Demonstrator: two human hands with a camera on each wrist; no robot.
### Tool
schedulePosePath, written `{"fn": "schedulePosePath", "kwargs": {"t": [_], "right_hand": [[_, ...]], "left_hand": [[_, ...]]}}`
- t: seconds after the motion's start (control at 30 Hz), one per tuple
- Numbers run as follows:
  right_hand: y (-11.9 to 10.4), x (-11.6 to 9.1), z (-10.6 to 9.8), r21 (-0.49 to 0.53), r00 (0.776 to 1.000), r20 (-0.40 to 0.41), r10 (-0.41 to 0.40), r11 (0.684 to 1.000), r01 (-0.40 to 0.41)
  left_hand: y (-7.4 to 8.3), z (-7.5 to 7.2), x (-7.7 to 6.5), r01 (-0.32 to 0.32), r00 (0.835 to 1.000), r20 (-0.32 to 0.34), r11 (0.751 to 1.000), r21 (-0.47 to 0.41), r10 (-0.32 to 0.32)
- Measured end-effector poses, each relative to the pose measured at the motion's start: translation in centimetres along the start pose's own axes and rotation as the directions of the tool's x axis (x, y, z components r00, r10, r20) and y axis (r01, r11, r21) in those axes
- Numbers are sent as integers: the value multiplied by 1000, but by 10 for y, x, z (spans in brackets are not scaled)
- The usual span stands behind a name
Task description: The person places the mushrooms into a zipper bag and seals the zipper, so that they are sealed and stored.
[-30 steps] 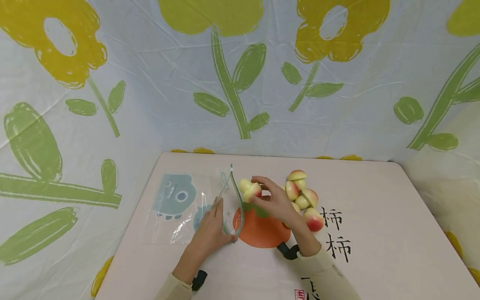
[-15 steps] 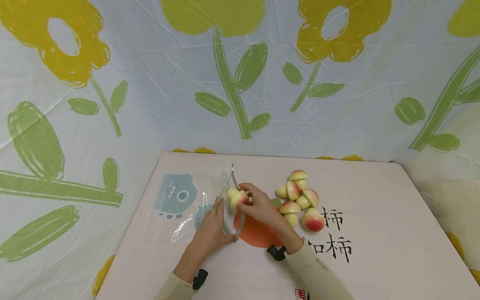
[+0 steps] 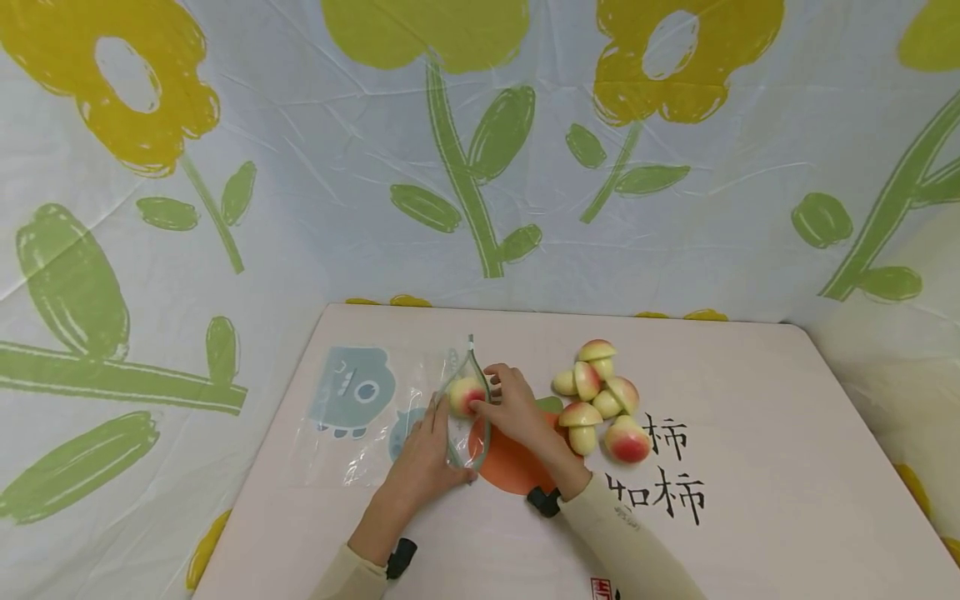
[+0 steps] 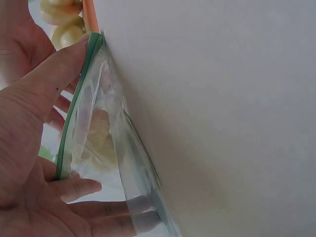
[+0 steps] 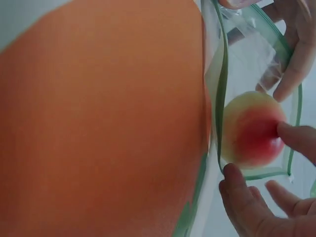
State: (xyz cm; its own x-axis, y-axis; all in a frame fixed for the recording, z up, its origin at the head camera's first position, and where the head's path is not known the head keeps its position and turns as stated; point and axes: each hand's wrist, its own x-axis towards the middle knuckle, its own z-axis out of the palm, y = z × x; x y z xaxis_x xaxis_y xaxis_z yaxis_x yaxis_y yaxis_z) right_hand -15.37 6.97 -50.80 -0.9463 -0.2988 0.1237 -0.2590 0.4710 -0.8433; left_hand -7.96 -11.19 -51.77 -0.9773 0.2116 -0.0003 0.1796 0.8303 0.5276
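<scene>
Watching the mouth of the clear bag (image 3: 411,387), we see one mushroom-shaped piece (image 5: 253,129) within the green-edged gap, its red-and-yellow cap facing our R hand (image 3: 517,410). Our L hand (image 3: 423,458) is spread, thumb at one zip edge (image 5: 223,89) & fingers apart toward the other, apparently propping the mouth wide. The R hand's thumb tip is on the cap, its other fingers loosely apart by the zip edge; can't tell if any press the cap thru the film. Main risk, we'd say: if the L thumb slips, the mouth prob. folds in and the cap snags on the zip. Film looks thin & slick, so a hard shove could drag the whole bag over the table (image 3: 750,417). W/ just the thumb plainly on the cap, the piece may roll back out if we let go too early, esp. so near the mouth. Five loose pieces (image 3: 617,396) lie well apart from the bag, the nearest just beside our R wrist; a careless swing back could knock it & scatter the rest.
</scene>
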Motion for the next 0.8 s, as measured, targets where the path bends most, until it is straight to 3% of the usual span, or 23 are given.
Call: {"fn": "schedulePosePath", "kwargs": {"t": [0.17,0.47,0.57,0.67,0.73,0.8], "right_hand": [[-1,1,2,-2,999,-10,32,999,-32],[-10,-5,5,195,997,22,77,978,-80],[-12,-5,7,378,994,84,76,920,-102],[-13,-6,9,556,985,157,77,817,-153],[-12,-6,11,629,978,192,82,754,-186],[-11,-6,13,664,974,210,84,719,-205]], "left_hand": [[0,1,0,5,1000,3,1000,4,-5],[1,0,0,-24,1000,-13,1000,6,24],[1,-1,0,-19,1000,-13,1000,2,19],[0,-1,0,-9,1000,-6,1000,2,9],[0,-1,0,-1,1000,5,1000,9,1],[1,-1,-1,6,1000,13,1000,10,-6]]}}
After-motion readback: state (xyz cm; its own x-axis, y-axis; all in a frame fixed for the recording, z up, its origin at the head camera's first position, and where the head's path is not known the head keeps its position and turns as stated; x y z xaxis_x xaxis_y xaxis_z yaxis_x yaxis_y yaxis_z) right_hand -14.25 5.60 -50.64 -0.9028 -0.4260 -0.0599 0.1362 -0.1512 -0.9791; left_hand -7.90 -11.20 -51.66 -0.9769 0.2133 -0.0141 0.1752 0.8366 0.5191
